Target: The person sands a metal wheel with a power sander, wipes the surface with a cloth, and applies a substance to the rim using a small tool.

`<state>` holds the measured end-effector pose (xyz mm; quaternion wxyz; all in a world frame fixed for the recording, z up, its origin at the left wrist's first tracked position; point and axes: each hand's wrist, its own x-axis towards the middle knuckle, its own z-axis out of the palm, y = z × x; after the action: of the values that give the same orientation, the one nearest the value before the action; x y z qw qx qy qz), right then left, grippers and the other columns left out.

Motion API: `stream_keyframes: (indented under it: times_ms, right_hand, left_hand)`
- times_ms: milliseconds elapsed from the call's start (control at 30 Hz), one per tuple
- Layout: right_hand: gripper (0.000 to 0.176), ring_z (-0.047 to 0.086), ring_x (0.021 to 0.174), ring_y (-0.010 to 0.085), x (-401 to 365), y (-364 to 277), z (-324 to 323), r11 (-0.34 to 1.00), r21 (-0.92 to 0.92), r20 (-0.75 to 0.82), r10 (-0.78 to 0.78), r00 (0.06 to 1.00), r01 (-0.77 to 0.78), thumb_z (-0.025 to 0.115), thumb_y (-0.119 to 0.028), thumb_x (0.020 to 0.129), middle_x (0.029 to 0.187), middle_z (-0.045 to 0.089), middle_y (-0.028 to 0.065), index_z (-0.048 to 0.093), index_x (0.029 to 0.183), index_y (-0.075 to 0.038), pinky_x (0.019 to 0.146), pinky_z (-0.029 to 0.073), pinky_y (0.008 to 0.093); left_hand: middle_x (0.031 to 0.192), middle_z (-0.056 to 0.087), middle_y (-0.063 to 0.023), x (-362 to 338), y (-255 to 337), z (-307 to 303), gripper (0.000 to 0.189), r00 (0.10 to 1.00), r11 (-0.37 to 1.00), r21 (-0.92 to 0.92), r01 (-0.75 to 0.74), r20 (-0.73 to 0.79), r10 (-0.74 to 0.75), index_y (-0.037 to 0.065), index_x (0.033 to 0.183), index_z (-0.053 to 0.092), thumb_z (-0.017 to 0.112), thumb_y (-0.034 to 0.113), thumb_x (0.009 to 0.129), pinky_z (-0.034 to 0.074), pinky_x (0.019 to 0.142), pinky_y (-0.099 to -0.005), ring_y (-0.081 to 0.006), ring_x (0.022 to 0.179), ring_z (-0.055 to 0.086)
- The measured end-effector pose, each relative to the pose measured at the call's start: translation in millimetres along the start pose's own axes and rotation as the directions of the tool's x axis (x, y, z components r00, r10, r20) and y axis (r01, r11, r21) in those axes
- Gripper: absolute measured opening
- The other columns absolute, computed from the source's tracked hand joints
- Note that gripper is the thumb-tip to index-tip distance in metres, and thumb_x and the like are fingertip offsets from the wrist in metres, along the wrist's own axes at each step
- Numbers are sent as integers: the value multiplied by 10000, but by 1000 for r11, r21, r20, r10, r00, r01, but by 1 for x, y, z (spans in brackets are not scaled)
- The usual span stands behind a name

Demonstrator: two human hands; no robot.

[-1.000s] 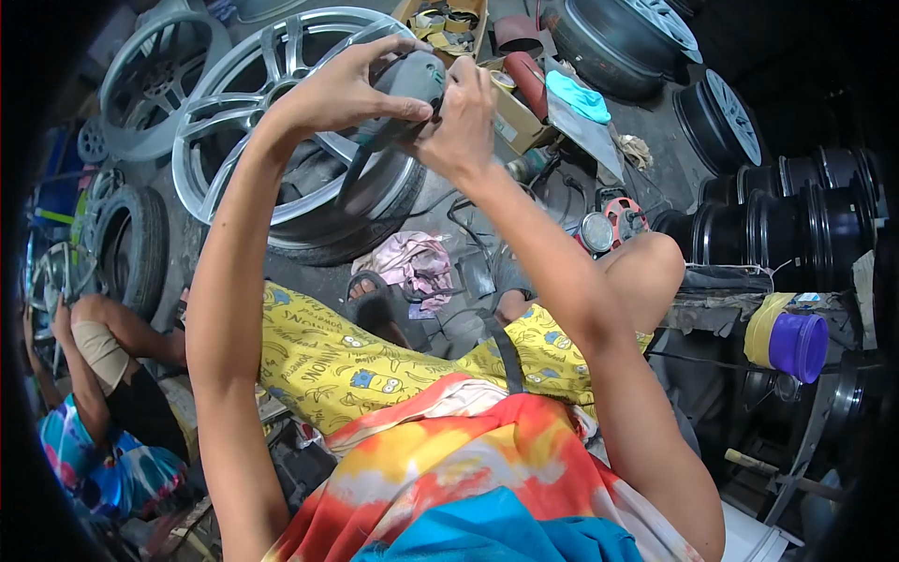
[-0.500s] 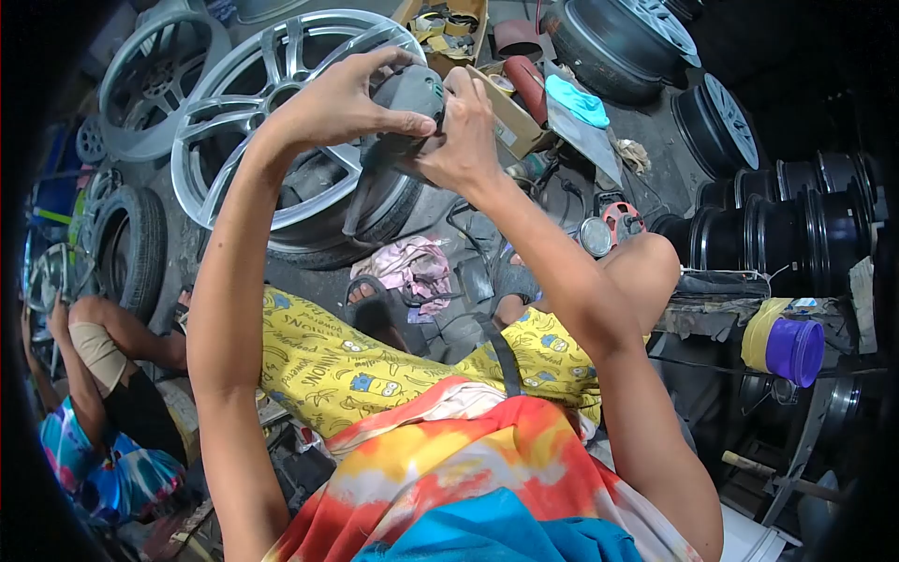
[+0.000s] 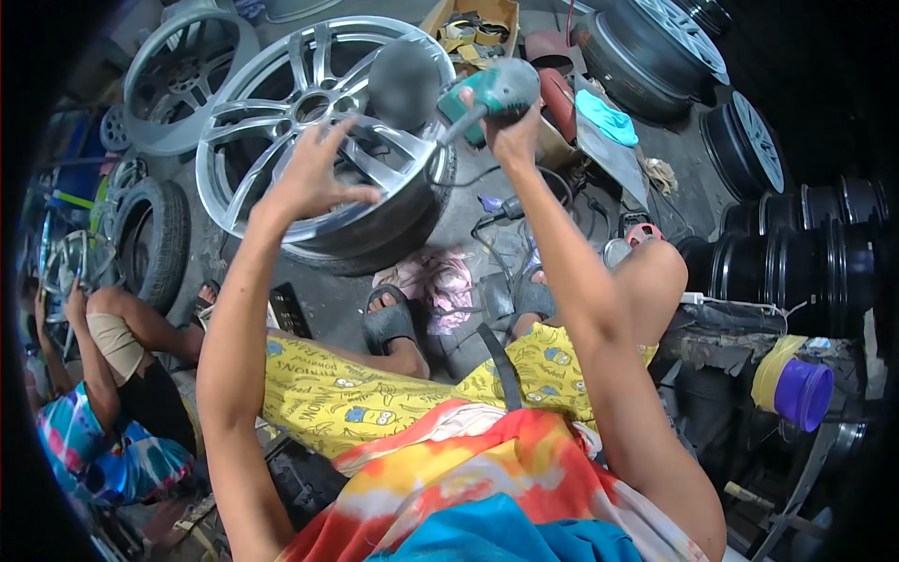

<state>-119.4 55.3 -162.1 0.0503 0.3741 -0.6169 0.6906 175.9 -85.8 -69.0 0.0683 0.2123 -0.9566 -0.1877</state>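
I observe left hand [image 3: 316, 183] over wheel [image 3: 314, 106], near side | grip wide | right hand [image 3: 516, 138] right of wheel, arm [image 3: 571, 234] extended | grip holding green power tool [image 3: 501, 91]

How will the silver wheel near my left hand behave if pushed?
The silver wheel would probably stay rigid: its spokes look metallic. It looks broad and thick, so possibly heavy. Lying face up, it may slide rather than roll.
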Motion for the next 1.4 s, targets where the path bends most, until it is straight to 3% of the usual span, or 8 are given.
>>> stream_keyframes:
  times_ms: [233,400,533,600,700,933,1167,1400]
  right_hand:
    - [892,716,977,350,-32,-59,-2,976,-180,68,-116,991,126,992,-404,659,1094,704,196,533,1288,30,910,553,451]
    - [691,727,950,285,-1,-63,2,998,-60,58,14,998,-10,963,-328,712,1049,734,165,617,1194,26,890,559,426]
    - [635,731,936,259,-17,-82,-4,982,-149,122,-102,987,120,949,-302,725,1035,745,142,651,1182,23,902,555,403]
    - [632,728,959,279,-33,-102,-3,987,-151,149,-24,989,46,948,-267,694,1051,740,152,663,1178,22,920,549,406]
    - [668,729,956,231,-38,-111,-1,923,-215,319,-241,917,318,952,-217,706,1077,741,133,622,1226,43,906,564,370]
    - [628,740,944,273,-18,-107,-1,897,-256,263,-294,919,361,901,-147,704,1051,739,142,614,1230,42,893,566,368]
    - [581,723,999,299,-26,-117,-2,907,-341,213,-183,960,248,902,-113,658,1102,701,158,642,1157,28,903,551,381]
    - [627,618,999,410,-29,-129,4,883,-340,227,-257,939,323,908,-168,606,1059,593,180,628,1127,37,869,510,480]
  left_hand:
    - [1711,139,-296,28,18,34,1481,987,972,175,155,2,-158,180,1682,214,809,879,519,139,1233,-703,-523,1582,68]
    - [1713,143,-288,73,9,45,1444,981,961,195,195,-19,-195,180,1677,240,769,908,548,112,1235,-705,-497,1592,55]
    - [1708,171,-289,66,-29,26,1343,972,966,126,227,27,-232,152,1656,312,689,936,634,123,1241,-686,-478,1597,69]
    - [1686,231,-301,57,-58,27,1289,947,939,121,321,-9,-322,116,1635,356,646,937,685,140,1251,-658,-471,1594,100]
    - [1630,364,-291,43,-88,29,1122,952,946,130,297,-121,-282,79,1583,445,603,872,804,237,1254,-552,-471,1539,278]
    - [1451,538,-259,0,-121,11,943,897,944,-44,327,-301,-325,13,1467,534,702,716,861,489,1081,-492,-433,1303,586]
    - [1080,703,-386,-17,-168,6,1012,825,825,-60,562,-32,-565,-149,1049,722,589,836,855,536,964,-524,-499,1106,690]
    - [1088,691,-399,-14,-172,9,999,832,832,33,554,-48,-552,-151,1053,713,579,823,875,527,969,-534,-513,1114,678]
